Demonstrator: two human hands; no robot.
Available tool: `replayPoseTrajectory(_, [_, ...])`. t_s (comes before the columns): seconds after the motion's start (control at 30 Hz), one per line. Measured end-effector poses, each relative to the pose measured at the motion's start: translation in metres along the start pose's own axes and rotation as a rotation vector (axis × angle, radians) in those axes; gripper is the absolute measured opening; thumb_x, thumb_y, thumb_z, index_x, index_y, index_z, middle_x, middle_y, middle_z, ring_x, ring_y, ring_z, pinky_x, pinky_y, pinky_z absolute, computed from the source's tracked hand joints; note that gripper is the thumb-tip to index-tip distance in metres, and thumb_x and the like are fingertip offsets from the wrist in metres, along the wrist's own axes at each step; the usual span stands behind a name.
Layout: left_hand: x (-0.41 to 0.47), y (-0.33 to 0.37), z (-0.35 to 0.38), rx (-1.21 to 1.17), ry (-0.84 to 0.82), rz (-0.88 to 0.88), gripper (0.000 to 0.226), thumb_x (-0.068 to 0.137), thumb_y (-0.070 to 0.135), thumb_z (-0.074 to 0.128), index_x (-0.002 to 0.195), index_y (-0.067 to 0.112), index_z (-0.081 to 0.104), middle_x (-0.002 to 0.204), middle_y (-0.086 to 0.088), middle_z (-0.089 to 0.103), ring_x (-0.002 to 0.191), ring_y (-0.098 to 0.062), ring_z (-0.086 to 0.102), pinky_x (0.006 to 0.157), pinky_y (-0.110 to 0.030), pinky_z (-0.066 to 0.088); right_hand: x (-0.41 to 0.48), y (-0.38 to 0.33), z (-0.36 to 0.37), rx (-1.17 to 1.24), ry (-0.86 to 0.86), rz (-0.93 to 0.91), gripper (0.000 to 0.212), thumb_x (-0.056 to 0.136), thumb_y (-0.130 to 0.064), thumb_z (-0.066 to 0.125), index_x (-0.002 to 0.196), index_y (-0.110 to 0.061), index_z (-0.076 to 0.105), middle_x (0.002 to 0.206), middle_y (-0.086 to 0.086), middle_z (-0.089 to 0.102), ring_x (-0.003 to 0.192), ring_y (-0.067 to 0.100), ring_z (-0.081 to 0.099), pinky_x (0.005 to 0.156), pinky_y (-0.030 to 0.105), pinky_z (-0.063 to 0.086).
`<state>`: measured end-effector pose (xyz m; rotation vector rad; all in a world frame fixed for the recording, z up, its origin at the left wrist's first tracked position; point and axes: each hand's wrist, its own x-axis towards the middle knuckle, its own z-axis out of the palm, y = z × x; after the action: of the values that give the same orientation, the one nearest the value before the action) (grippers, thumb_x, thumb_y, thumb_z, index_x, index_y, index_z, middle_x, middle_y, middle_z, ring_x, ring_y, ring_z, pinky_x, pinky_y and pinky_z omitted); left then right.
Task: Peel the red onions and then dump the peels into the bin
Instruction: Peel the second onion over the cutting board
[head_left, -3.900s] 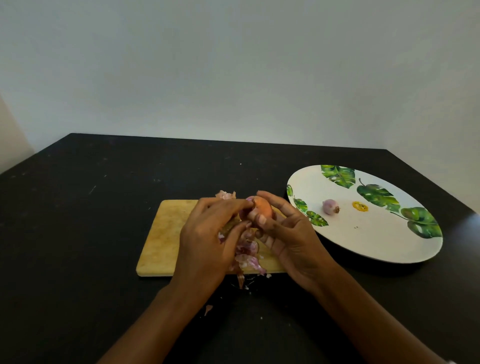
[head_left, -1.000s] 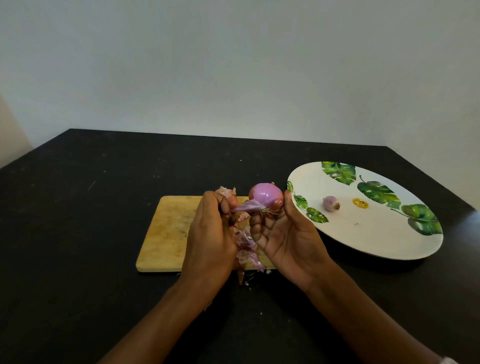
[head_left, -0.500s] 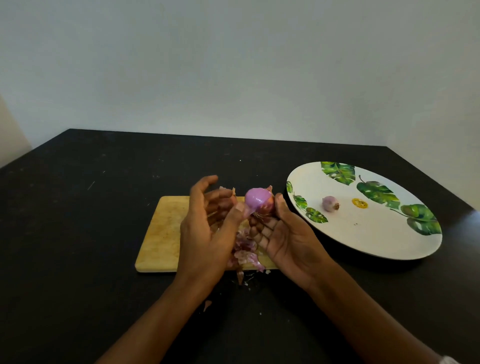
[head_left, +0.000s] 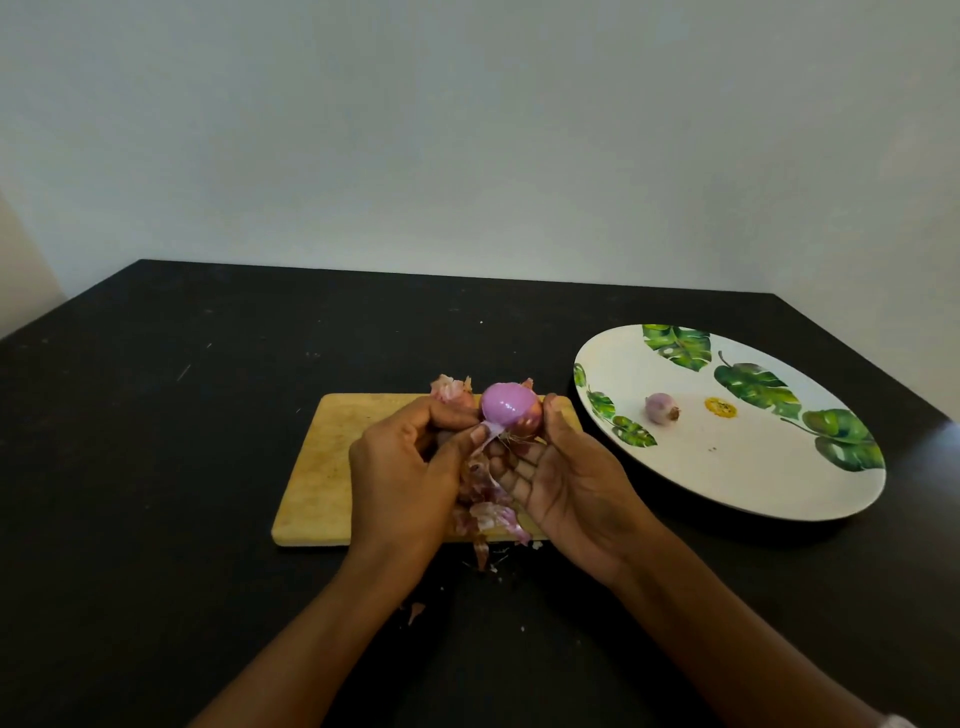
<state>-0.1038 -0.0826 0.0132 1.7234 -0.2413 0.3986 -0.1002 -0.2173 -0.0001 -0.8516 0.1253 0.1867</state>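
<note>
Red onion (head_left: 510, 408) is gripped by right hand (head_left: 571, 483) | skin strip (head_left: 488, 432) is pinched by left hand (head_left: 405, 467) | above cutting board (head_left: 322, 467)

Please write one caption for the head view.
Left hand pinches skin of round purple onion in right hand above yellow wooden board.

Dark matte desk (head_left: 156, 467), scuffed in places. Near the middle, lying flat, a pale wooden cutting board (head_left: 322, 467). Close beside it on the right, a large white plate (head_left: 753, 483) printed with green leaves. Just off the board's near edge, loose peel scraps (head_left: 415, 613) and small crumbs.
</note>
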Motion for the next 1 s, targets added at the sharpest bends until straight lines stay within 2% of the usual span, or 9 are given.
replayPoseTrajectory(0.1, [0.002,0.001,-0.002,-0.078,-0.013,-0.016,0.016,0.076,0.001,0.071,0.074,0.017,0.068,0.074,0.006,0.070,0.073,-0.002,0.067,0.063,-0.010,0.050,0.001,-0.001,-0.001,0.052,0.011,0.014,0.046,0.092,-0.041,0.044,0.114,-0.003,0.057,0.098,0.017,0.072,0.079,0.018,0.071,0.065,0.025,0.058])
replayPoseTrajectory(0.2, [0.004,0.003,-0.002,-0.120,-0.019,-0.026,0.015,0.074,0.001,0.071,0.076,0.015,0.068,0.076,0.005,0.071,0.074,-0.003,0.068,0.064,-0.012,0.051,0.001,-0.008,-0.004,0.086,0.023,0.027,0.050,0.097,-0.046,0.037,0.109,-0.004,0.061,0.096,0.016,0.072,0.082,0.017,0.068,0.068,0.024,0.058])
replayPoseTrajectory(0.37, [0.003,-0.004,-0.003,0.026,-0.010,0.035,0.026,0.078,0.005,0.070,0.096,0.023,0.067,0.087,0.014,0.069,0.085,0.006,0.064,0.072,-0.007,0.049,-0.003,-0.016,-0.005,0.134,-0.005,0.054,0.049,0.099,-0.043,0.034,0.108,-0.005,0.063,0.100,0.018,0.071,0.078,0.017,0.070,0.068,0.023,0.058])
replayPoseTrajectory(0.5, [0.002,-0.011,-0.002,0.201,0.003,0.097,0.019,0.084,0.012,0.066,0.097,0.025,0.070,0.089,0.021,0.065,0.086,0.009,0.061,0.074,-0.005,0.045,-0.003,-0.016,-0.007,0.153,-0.005,0.061,0.044,0.089,-0.030,0.047,0.123,-0.003,0.056,0.111,0.022,0.066,0.078,0.023,0.067,0.065,0.026,0.058])
replayPoseTrajectory(0.63, [0.002,-0.014,-0.002,0.287,0.018,0.128,0.021,0.089,0.032,0.055,0.103,0.025,0.068,0.091,0.017,0.065,0.089,-0.001,0.061,0.079,-0.023,0.049,-0.003,-0.017,-0.007,0.074,-0.044,0.021,0.044,0.079,-0.025,0.052,0.117,-0.005,0.062,0.103,0.018,0.067,0.072,0.022,0.066,0.057,0.025,0.056])
replayPoseTrajectory(0.77, [0.002,-0.010,-0.001,0.221,0.020,0.116,0.014,0.085,0.032,0.059,0.098,0.035,0.063,0.092,0.020,0.063,0.090,0.002,0.060,0.076,-0.014,0.046,-0.003,-0.014,-0.008,-0.044,-0.076,-0.010,0.043,0.080,-0.026,0.054,0.120,-0.011,0.062,0.121,0.018,0.064,0.101,0.028,0.067,0.073,0.033,0.059])
replayPoseTrajectory(0.83, [0.001,-0.008,-0.001,0.171,0.017,0.122,0.017,0.082,0.025,0.064,0.099,0.029,0.066,0.093,0.017,0.066,0.090,0.004,0.061,0.073,-0.008,0.046,-0.001,-0.012,-0.010,-0.062,-0.108,-0.018,0.044,0.080,-0.026,0.060,0.122,-0.012,0.063,0.128,0.019,0.061,0.112,0.033,0.062,0.082,0.039,0.058])
replayPoseTrajectory(0.93, [-0.001,-0.007,-0.001,0.164,0.013,0.169,0.023,0.078,0.015,0.070,0.100,0.021,0.067,0.091,0.016,0.067,0.090,0.006,0.062,0.075,-0.005,0.046,0.001,-0.010,-0.011,-0.069,-0.131,-0.006,0.046,0.078,-0.024,0.062,0.122,-0.012,0.064,0.129,0.020,0.060,0.115,0.036,0.060,0.095,0.047,0.052])
replayPoseTrajectory(1.0, [-0.001,-0.007,-0.001,0.165,0.025,0.197,0.026,0.076,0.012,0.072,0.099,0.023,0.066,0.089,0.020,0.065,0.089,0.007,0.062,0.075,-0.005,0.047,0.002,-0.009,-0.012,-0.082,-0.142,-0.004,0.049,0.078,-0.023,0.061,0.125,-0.011,0.060,0.130,0.021,0.059,0.116,0.036,0.060,0.096,0.048,0.051])
